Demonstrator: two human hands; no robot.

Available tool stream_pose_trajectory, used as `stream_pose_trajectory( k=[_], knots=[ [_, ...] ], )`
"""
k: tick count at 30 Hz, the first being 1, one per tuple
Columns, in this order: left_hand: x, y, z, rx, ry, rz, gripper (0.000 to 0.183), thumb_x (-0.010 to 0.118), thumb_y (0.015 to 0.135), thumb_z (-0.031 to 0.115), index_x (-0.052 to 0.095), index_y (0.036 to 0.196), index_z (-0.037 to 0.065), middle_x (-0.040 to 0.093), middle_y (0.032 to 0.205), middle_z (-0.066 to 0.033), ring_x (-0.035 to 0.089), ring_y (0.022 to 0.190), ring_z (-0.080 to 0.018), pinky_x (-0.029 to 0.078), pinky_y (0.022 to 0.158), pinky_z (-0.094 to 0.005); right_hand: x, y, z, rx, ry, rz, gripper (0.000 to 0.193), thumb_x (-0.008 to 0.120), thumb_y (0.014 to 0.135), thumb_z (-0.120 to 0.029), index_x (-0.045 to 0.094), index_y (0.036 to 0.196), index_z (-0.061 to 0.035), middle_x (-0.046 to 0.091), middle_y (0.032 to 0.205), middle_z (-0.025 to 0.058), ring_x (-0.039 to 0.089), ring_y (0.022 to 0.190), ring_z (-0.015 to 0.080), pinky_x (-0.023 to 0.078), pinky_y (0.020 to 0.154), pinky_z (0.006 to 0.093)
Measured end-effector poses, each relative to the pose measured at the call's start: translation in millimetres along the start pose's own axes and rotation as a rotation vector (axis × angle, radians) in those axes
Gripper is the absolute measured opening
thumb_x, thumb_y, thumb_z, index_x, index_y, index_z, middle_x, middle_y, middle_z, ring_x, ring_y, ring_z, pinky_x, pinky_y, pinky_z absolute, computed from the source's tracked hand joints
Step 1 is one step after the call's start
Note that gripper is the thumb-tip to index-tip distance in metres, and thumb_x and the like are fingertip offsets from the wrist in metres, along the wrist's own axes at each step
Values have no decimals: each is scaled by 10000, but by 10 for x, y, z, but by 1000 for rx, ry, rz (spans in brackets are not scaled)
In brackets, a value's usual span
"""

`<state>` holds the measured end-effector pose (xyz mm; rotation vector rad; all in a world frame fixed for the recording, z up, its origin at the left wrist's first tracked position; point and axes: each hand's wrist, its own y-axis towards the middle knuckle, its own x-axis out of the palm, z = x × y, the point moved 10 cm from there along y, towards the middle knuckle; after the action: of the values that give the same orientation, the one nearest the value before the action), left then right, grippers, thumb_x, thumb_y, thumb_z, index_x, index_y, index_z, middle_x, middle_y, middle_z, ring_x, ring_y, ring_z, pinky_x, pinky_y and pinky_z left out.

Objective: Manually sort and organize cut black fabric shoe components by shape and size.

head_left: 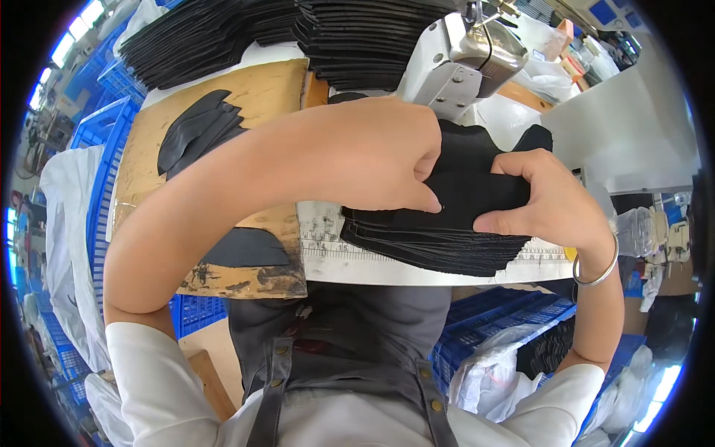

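My left hand (387, 156) pinches the left part of a black fabric piece (477, 179), thumb pressed on its top. My right hand (547, 201) grips the same piece from the right, fingers curled over its edge. The piece lies on a stack of black cut pieces (439, 246) at the front of the white sewing table (387, 268), over a printed ruler strip (328, 242). The sewing machine head (469, 63) stands just behind my hands. A silver bangle (599, 268) circles my right wrist.
A worn brown board (261, 97) to the left carries a few black pieces (197, 130) and another (246, 249) near its front. Tall piles of black pieces (357, 37) fill the back. Blue crates (104, 134) stand left and below right, with plastic bags (491, 365) beside them.
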<state>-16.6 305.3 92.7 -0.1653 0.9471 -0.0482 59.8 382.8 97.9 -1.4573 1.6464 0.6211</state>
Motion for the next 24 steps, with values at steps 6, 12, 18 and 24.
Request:
stream_pose_trajectory(
  k=[6, 12, 18, 24],
  knots=[
    [-17, -43, 5, 38, -14, 38, 315, 719, 800, 221, 555, 686, -22, 534, 552, -99, 529, 514, -194, 419, 514, -303, 33, 22, 35, 103, 76, -50, 400, 809, 620, -227, 578, 737, 78, 510, 559, 192, 474, 480, 255, 415, 505, 334],
    [-132, -308, 182, 118, 274, 279, 306, 727, 761, 253, 563, 894, 30, 592, 788, -111, 573, 724, -286, 447, 655, -355, 12, 1, 13, 83, -74, -63, 416, 802, 625, -247, 595, 761, 89, 544, 608, 232, 582, 568, 333, 449, 547, 354],
    [120, -370, 740, 532, 451, 380, 748, 641, 781, 407, 392, 1365, 11, 402, 1407, -168, 390, 1304, -322, 332, 1057, -421, -13, -23, -58, -124, 0, 11, 481, 775, 640, -336, 632, 815, 89, 581, 649, 252, 601, 657, 402, 486, 622, 408],
    [489, -202, 599, 529, 422, 241, 889, 574, 794, 547, 309, 1401, -47, 292, 1482, -186, 306, 1362, -338, 256, 1106, -447, -76, -187, 292, 25, -65, -60, 352, 696, 834, -271, 525, 686, -1, 505, 557, 25, 503, 498, 64, 388, 441, 249]
  ],
)
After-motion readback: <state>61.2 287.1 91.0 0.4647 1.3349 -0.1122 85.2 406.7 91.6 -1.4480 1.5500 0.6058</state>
